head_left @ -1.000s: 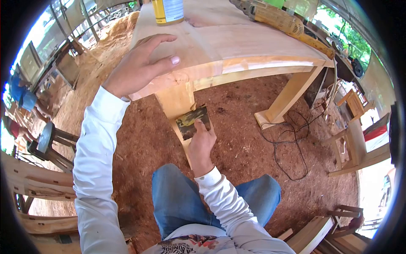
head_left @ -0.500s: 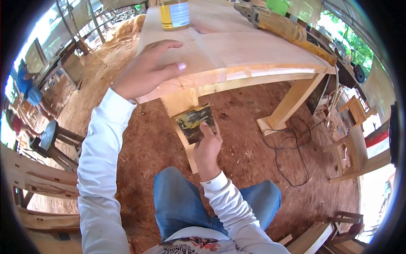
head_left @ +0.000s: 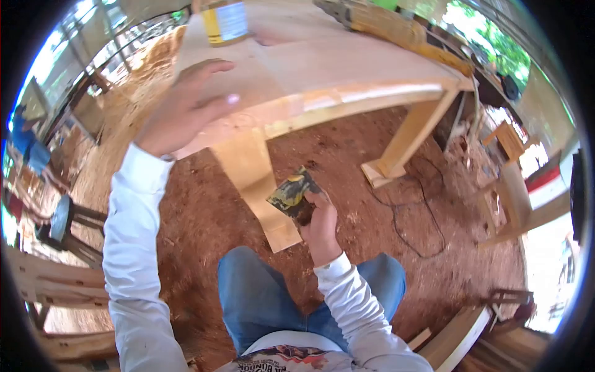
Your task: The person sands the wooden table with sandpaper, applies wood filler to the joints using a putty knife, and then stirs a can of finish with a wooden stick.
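Observation:
My left hand [head_left: 189,105] rests on the near left corner of the wooden table [head_left: 297,62], its fingers apart and nothing in it. Below the table edge, over the dirt floor, my right hand [head_left: 322,220] grips a dark square pad [head_left: 294,193] with yellowish smears, the thumb on its face. Behind my left hand a jar with a yellow and white label [head_left: 224,23] stands on the tabletop. A worn yellow power tool [head_left: 396,31] lies along the table's far right side.
Table legs [head_left: 414,133] stand on reddish dirt. A black cord [head_left: 403,229] loops across the ground at right. Wooden furniture frames [head_left: 517,211] are at the right, a stool [head_left: 62,217] and slatted wood [head_left: 56,279] at the left. A person in blue [head_left: 28,139] is far left.
The view has shifted, moving the table left in the frame. My right hand has drawn the pad away from the table leg and tilted it. My left hand stays on the table.

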`<state>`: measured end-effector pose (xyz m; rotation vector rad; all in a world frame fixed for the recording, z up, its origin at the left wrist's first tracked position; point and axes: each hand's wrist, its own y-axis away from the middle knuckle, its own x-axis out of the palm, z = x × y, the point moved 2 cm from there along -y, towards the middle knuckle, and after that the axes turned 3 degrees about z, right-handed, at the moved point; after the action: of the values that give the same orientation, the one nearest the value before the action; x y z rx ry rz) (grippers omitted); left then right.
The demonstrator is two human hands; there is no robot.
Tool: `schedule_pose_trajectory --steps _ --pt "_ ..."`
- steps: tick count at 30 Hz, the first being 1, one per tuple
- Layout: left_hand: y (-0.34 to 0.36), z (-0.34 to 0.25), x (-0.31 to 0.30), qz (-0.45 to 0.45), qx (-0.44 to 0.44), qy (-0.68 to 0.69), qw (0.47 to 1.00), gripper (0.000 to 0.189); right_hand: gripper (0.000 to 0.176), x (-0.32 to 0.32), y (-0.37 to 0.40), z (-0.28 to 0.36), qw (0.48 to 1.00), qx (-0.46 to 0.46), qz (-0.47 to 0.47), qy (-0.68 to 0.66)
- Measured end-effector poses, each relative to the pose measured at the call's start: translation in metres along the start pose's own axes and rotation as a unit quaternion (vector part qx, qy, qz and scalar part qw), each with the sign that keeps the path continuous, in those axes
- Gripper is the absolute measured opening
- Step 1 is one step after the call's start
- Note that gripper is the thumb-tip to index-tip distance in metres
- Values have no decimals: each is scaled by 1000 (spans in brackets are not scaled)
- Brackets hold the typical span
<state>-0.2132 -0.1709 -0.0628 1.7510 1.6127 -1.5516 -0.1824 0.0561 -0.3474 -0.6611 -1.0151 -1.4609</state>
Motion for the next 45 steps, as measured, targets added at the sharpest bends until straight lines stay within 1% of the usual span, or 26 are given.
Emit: schedule_pose_trajectory --steps 3,5,7,8,9,10,12,15,17,19,20,23,25,26,27,28,31,32,35,36,38,40,42,43,44,45 --pt "-4 3 5 19 33 27 999 53 22 -6 4 20 999 9 -33 11" --pt "-4 3 9 -7 46 33 998 52 26 -26 -1 25 998 15 -51 14" --pt "-3 14 6 -1 60 28 998 51 26 -30 5 31 998 33 -53 -3" --pt "-3 16 6 -4 59 21 998 52 25 -42 1 31 997 17 -73 -4" --pt "-2 16 5 -6 53 11 999 53 25 -58 -5 30 998 11 -64 7" --pt "-3 12 5 -7 46 23 999 54 25 -56 3 40 995 16 -93 21" --pt "-1 4 3 0 24 42 999 55 23 -67 7 53 994 10 -103 33" --pt "1 5 1 10 41 -28 999 55 21 -96 2 60 992 -9 -121 35" --pt "1 -5 -1 19 35 -35 999 54 19 -101 -1 69 989 -15 -143 27" --pt "1 -12 0 31 29 -54 998 54 19 -83 16 81 984 -6 -176 13" --pt "2 -14 1 36 29 -69 997 54 22 -83 22 82 988 -1 -154 -11" --pt "-2 -16 -2 74 35 -111 990 59 36 -72 42 94 989 22 -146 -20" --pt "-5 -14 -3 92 43 -132 986 62 32 -64 56 99 989 29 -145 -23" --pt "-8 -17 -2 104 28 -118 987 65 30 -60 59 107 989 24 -142 -24" --pt "-9 -12 -2 104 34 -119 987 65 29 -52 61 115 990 17 -137 -25" --pt "-7 -8 -2 104 40 -121 986 65 29 -46 66 123 987 8 -159 -12" --pt "-12 -8 -3 122 34 -114 985 64 30 -29 84 144 982 -4 -182 -54" --pt "-11 -9 -6 132 24 -112 985 63 32 -16 94 154 978 -17 -203 -41" --pt "-16 2 -3 100 27 -95 990 56 31 19 122 177 977 -43 -204 -32" --pt "-10 10 0 97 31 -93 990 53 31 41 135 193 971 -43 -233 -16" --pt "-11 3 -1 85 73 -142 983 50 31 92 163 228 971 -43 -234 -18" --pt "-16 -12 -2 88 68 -188 976 51 32 108 183 244 973 -27 -228 -36" --pt "-29 -61 -16 54 8 -170 984 50 32 131 206 269 968 -29 -244 49" --pt "-26 -88 -25 32 -21 -162 986 50 30 151 224 277 967 -31 -252 33" --pt "-10 -97 -19 51 -69 -50 995 49 28 176 232 292 967 -40 -250 21" --pt "7 -110 -10 68 -117 61 989 47 26 201 238 306 968 -49 -246 8"
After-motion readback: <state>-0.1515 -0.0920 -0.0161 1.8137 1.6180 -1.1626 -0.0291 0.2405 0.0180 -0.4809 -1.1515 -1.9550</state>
